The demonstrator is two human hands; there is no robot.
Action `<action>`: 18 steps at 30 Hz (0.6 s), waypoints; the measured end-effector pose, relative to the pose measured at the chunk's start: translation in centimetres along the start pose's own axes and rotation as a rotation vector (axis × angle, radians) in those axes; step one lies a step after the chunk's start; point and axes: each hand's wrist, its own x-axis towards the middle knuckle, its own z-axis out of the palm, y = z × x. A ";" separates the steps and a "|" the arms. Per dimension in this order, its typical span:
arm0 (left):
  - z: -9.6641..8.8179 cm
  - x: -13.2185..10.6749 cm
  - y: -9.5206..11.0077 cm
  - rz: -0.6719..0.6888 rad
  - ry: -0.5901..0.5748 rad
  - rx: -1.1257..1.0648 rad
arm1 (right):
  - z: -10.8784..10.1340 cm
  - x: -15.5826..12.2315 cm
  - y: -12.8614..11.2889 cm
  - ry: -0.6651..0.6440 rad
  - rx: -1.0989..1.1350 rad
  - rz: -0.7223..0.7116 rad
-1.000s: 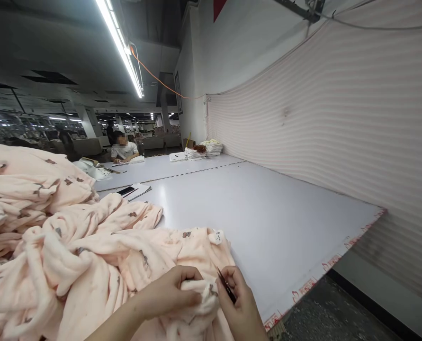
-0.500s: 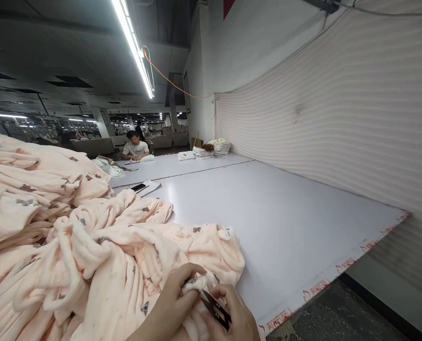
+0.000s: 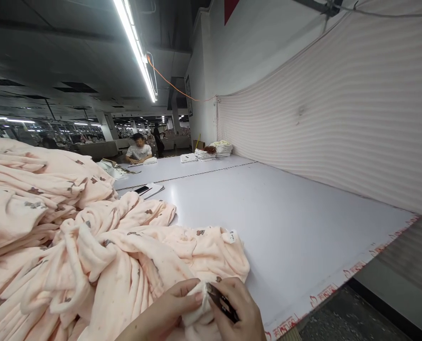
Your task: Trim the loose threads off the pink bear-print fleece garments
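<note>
At the near edge of the table, my left hand [image 3: 177,303] pinches a bunched edge of a pale pink plush garment [image 3: 196,308]. My right hand [image 3: 241,308] is closed around black thread snips [image 3: 223,301], whose tips touch the gathered cloth beside my left fingertips. The garment has small grey and brown printed figures, and a small white label [image 3: 232,236] shows on its far corner. Whether the snips' blades have a thread between them cannot be made out.
A large heap of the same plush fabric [image 3: 47,199] fills the left. The white table [image 3: 285,222] stretches ahead, bearing a phone [image 3: 141,189] and folded white stacks [image 3: 205,154]. A person [image 3: 139,149] sits at the far end. Striped cloth [image 3: 324,104] hangs along the right.
My left fingers have turned the garment's edge up into a tighter pinch. The snips have come in against the cloth, and the view has shifted slightly.
</note>
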 end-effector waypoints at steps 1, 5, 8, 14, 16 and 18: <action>0.1 0.1 -0.2 0.010 -0.001 0.002 | 0.1 -0.1 0.0 -0.001 -0.047 -0.029; 0.1 0.2 -0.5 -0.001 -0.024 -0.033 | 0.9 -0.1 0.1 0.035 -0.045 0.012; 0.1 0.1 -0.4 -0.027 -0.038 -0.052 | 1.5 0.4 0.3 0.042 0.238 0.278; -0.2 0.3 -0.5 0.033 0.063 -0.096 | -0.1 0.6 0.3 -0.021 0.313 0.305; -0.4 0.5 -0.8 0.061 0.064 -0.127 | -0.8 0.2 0.3 -0.029 0.188 0.195; -0.5 0.8 -1.1 0.079 0.040 -0.133 | -0.9 -0.3 0.4 -0.025 0.101 0.139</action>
